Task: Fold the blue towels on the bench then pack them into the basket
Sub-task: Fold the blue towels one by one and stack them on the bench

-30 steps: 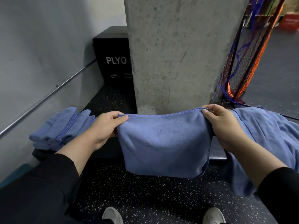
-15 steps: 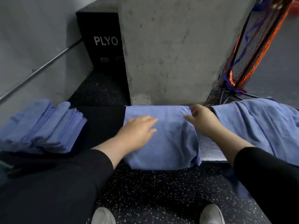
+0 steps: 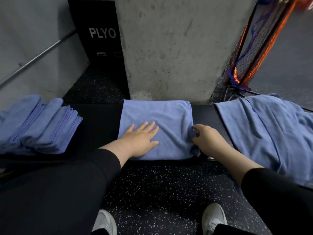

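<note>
Towel, blue soft microfibre, half-folded [image 3: 157, 126]: lies mid-counter [image 3: 100, 119], limp and light; I'd take it by the right edge. My left hand [image 3: 138, 141] presses flat on it, fingers straight and spread. My right hand [image 3: 208, 141] pinches that edge, fingers curled.

Your left hand [image 3: 138, 141] presses flat on soft, matt blue cloth, the towel [image 3: 157, 119], finely napped and lightly creased. Under it, the bench [image 3: 100, 122] looks smooth, matt black. Left of the towel, the folded stack [image 3: 39, 124] shows the same cloth, stitched edges. Behind the towel, the pillar [image 3: 169, 48] is rough, pitted concrete. Below the bench, the floor [image 3: 169, 192] is speckled black rubber.
</note>
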Available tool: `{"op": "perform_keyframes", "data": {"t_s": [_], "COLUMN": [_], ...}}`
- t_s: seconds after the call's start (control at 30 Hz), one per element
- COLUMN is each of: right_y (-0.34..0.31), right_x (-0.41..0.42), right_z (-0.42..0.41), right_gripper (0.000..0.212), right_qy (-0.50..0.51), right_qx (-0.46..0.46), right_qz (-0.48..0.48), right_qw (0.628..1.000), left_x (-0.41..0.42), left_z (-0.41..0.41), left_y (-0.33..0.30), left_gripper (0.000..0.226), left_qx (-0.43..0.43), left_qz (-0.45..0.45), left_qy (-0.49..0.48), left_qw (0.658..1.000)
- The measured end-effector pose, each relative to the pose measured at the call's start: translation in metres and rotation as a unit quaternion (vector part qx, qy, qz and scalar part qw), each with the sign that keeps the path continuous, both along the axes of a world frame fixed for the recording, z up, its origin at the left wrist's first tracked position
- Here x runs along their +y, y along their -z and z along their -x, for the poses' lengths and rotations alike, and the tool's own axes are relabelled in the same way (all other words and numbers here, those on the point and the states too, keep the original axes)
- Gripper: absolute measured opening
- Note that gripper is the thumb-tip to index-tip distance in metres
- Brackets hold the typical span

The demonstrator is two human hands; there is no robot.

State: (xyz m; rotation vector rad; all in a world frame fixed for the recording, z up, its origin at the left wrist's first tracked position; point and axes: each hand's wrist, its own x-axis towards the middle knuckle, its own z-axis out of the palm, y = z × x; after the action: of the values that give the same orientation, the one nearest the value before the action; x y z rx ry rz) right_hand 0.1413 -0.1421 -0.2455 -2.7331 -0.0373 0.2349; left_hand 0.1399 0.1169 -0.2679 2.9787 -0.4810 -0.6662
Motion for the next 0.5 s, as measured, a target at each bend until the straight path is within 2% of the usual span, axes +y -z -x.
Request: {"op": "perform_keyframes", "data": {"t_s": [0.1, 0.27, 0.37, 0.5], "right_y": [-0.002, 0.001, 0.003, 0.009], "right_x": [-0.001, -0.01, -0.013, -0.012], "right_z": [-0.006, 0.01, 0.025, 0.033], "right_gripper": [0.031, 0.031, 0.035, 0.031], "right_qy": [0.053, 0.061, 0.044, 0.045], "right_qx": [-0.02, -0.007, -0.007, -0.026], "right_qz": [-0.048, -0.006, -0.006, -0.026], "right_qw": [0.997, 0.998, 0.999, 0.998], "left_x": [-0.003, -0.025, -0.041, -0.046], "left_z": [-0.009, 0.001, 0.018, 0.026], "left_y": [-0.001, -0.008, -0.008, 0.0], "left_gripper": [0.068, 0.065, 0.07, 0.076], "left_qx": [-0.006, -0.108, -0.072, -0.029], "left_qz": [-0.009, 0.015, 0.034, -0.007], "left_qy": [-0.02, 0.042, 0.063, 0.083], "left_qw": [1.0, 0.993, 0.995, 0.996]}}
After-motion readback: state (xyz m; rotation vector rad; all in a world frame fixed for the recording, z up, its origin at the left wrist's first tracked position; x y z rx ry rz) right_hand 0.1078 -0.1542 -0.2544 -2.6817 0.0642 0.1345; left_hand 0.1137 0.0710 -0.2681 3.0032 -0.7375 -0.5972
